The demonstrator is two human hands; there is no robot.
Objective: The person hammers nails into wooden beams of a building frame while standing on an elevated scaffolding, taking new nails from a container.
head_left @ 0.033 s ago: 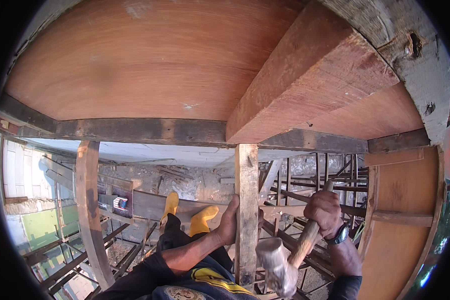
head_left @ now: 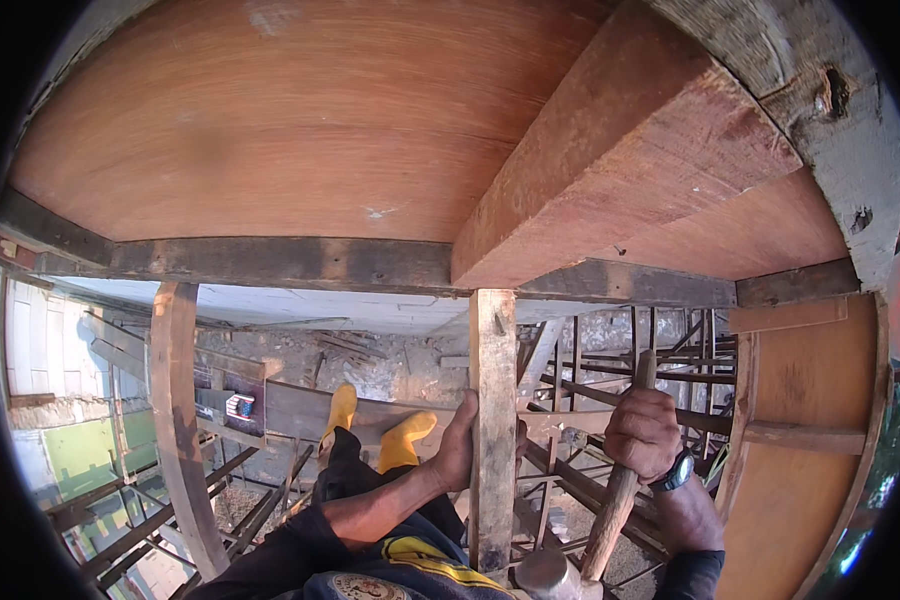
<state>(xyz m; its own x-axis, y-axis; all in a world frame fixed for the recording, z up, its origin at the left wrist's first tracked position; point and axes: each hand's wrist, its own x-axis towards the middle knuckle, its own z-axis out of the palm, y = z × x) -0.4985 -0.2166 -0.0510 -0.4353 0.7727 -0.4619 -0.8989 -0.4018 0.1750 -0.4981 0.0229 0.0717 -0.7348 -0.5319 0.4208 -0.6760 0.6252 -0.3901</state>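
Mallet point(head_left: 608, 522) has dropped lower, post point(head_left: 494, 400) hasn't budged; mid-swing, I reckon.
Right hand point(head_left: 642, 435) is wrapped round the handle point(head_left: 616, 504), right of the post; left hand point(head_left: 457, 446) is clamped on the post. Handle slants upper-right to lower-left; head point(head_left: 546, 573)'s cut off at the bottom, so "facing the post" is my best guess.

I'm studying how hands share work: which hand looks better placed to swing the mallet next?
Probably the right hand: it grips the mallet by its wooden handle, while the left hand is occupied, wrapped around the upright post.
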